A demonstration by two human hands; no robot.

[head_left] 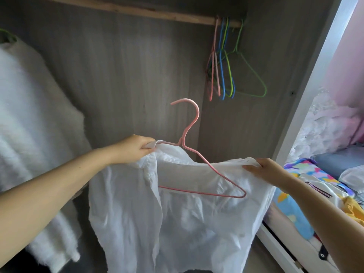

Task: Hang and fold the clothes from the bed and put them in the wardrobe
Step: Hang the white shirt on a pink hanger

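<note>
The left arm of the pink hanger (199, 160) is hidden under the white shirt's (177, 223) collar, where the left hand (136, 148) grips both. The shirt's hem runs off the bottom edge. The fluffy white garment (35, 125) at the left is cut by the left edge, and only a bit of its green hanger (8, 35) shows. The spare hangers (224, 62) overlap too closely to count. The bed (315, 194) is cut by the right edge, and its clothes (352, 205) are too bunched to name.
</note>
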